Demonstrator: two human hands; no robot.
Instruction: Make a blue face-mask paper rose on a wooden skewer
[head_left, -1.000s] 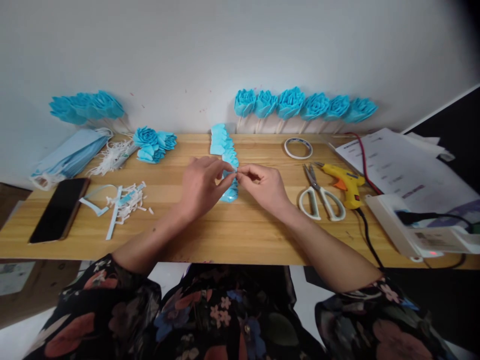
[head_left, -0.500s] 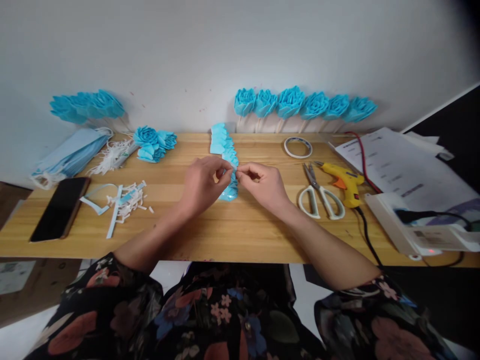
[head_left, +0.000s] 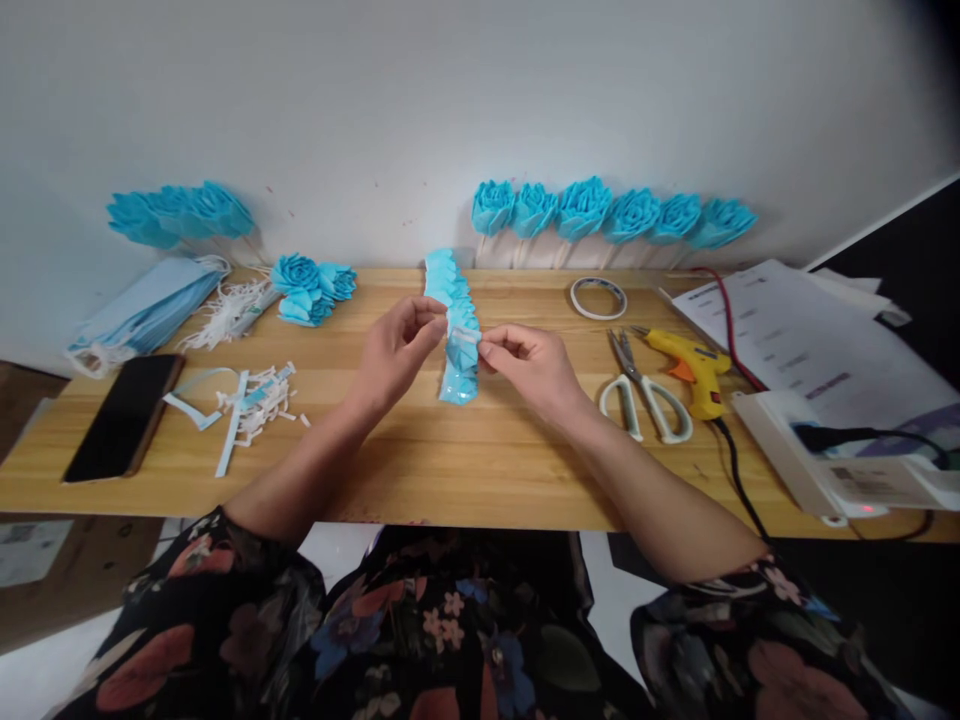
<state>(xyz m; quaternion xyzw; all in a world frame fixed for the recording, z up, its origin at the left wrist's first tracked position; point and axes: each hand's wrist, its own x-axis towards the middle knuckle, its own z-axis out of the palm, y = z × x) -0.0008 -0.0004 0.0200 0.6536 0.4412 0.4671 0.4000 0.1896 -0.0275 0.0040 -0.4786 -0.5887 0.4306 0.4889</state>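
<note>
My left hand (head_left: 397,352) and my right hand (head_left: 532,368) are both pinched above the middle of the wooden table (head_left: 465,460). Between their fingertips stretches a short whitish strip (head_left: 463,336), perhaps tape, and each hand grips one end. Right under it lies a row of light blue petal pieces (head_left: 456,320), running from the wall towards me. The left fingertips sit slightly higher than the right ones.
To the right lie a tape roll (head_left: 597,296), white-handled scissors (head_left: 643,392), a yellow glue gun (head_left: 686,362) with its cord, papers (head_left: 795,340) and a white box (head_left: 832,468). Blue flowers (head_left: 611,210) lean on the wall. Left: a phone (head_left: 124,415), scraps (head_left: 247,402), face masks (head_left: 142,312), more flowers (head_left: 309,285).
My hands have drawn apart; the left one rose and moved left, so the whitish strip now shows stretched between the two pinches.
</note>
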